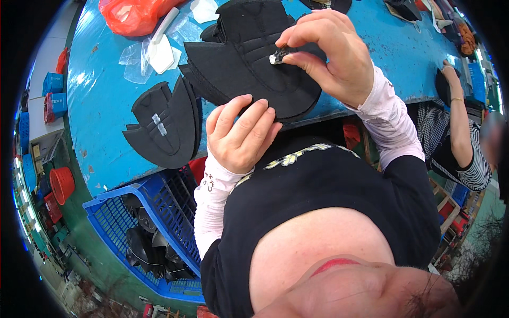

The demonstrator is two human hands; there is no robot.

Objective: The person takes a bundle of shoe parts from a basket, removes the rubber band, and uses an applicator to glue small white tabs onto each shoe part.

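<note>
One small black-and-white piece [279, 54] pinched in right hand [335, 59] fingers over black cutouts [260, 71]; left hand [239, 137] fingers loosely curled at their edge. Probably positioning; next needs careful alignment.

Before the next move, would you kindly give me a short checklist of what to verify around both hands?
1. Right hand has a grip on the small black-and-white piece: ok, it is pinched between thumb and fingers.
2. Left hand is at the large black stack: ok, fingertips at its near edge.
3. Left thumb is under that edge: cannot tell, it is hidden.
4. Layers of the large black stack line up: not ok, they are offset at the left side.
5. Pale strips are on the smaller black stack: ok.
6. Red plastic bag is clear of both hands: ok.
</note>
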